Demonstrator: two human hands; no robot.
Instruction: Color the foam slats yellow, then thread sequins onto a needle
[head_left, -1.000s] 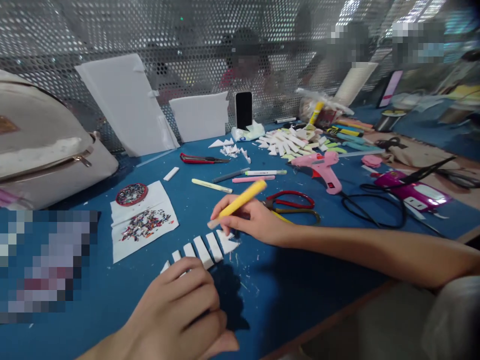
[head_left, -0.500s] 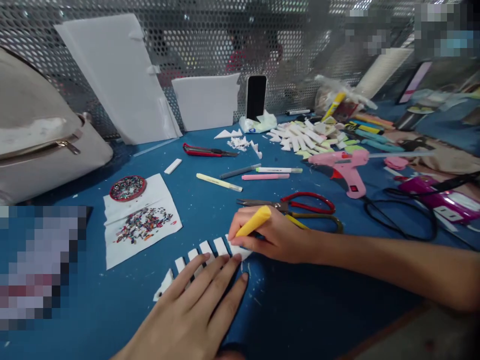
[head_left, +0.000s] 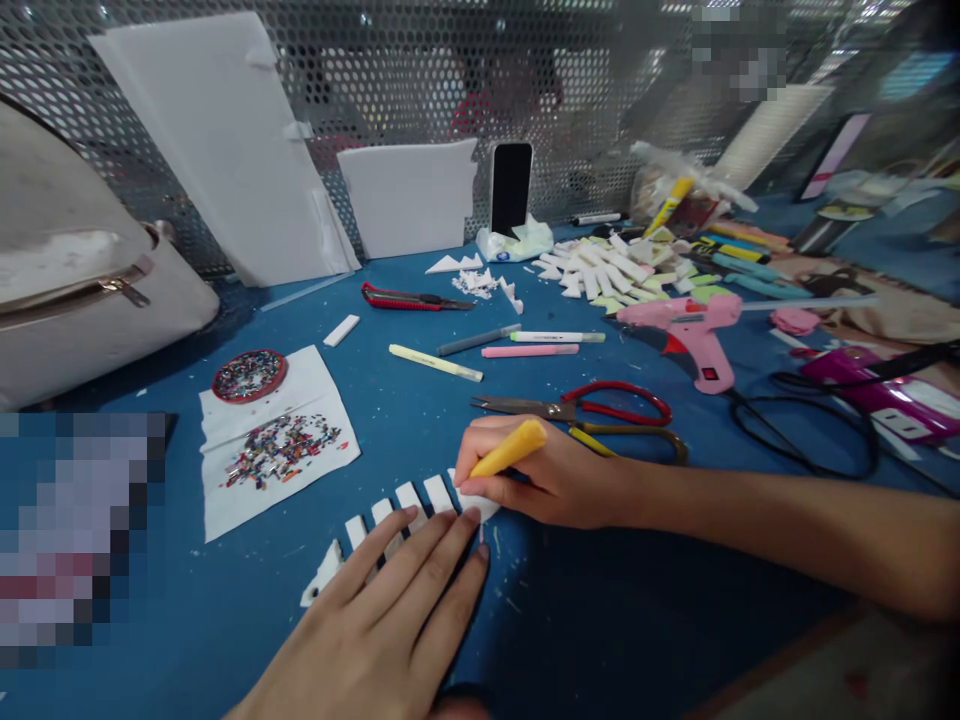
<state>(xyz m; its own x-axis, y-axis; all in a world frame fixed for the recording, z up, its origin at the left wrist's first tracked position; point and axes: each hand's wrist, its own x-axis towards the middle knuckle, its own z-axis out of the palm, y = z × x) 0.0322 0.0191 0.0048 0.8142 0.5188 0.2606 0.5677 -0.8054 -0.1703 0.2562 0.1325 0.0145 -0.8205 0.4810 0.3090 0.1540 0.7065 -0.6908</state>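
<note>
My left hand (head_left: 397,590) lies flat with its fingers spread over a row of white foam strips (head_left: 409,497), holding them against the blue table. At the left end of the row is an irregular white foam piece (head_left: 322,574); at the right end a wider white foam piece (head_left: 480,505) lies partly under both hands. My right hand (head_left: 551,480) is closed around a thick yellow marker (head_left: 510,447), tilted over that wider piece. Its tip is hidden behind my fingers. Just beyond my right hand rest scissors (head_left: 562,408) with red and yellow-brown handles.
Beads lie on a paper sheet (head_left: 330,395) beside a red-rimmed dish (head_left: 249,376). Several pens, a red cutter (head_left: 405,297), a foam scrap pile (head_left: 600,270) and a pink glue gun (head_left: 701,335) lie farther back. A phone (head_left: 511,190) stands upright near white sheets (head_left: 409,200).
The view has shifted slightly. Both hands stay almost in place, and the yellow marker is still in my right hand, tilted slightly differently.
</note>
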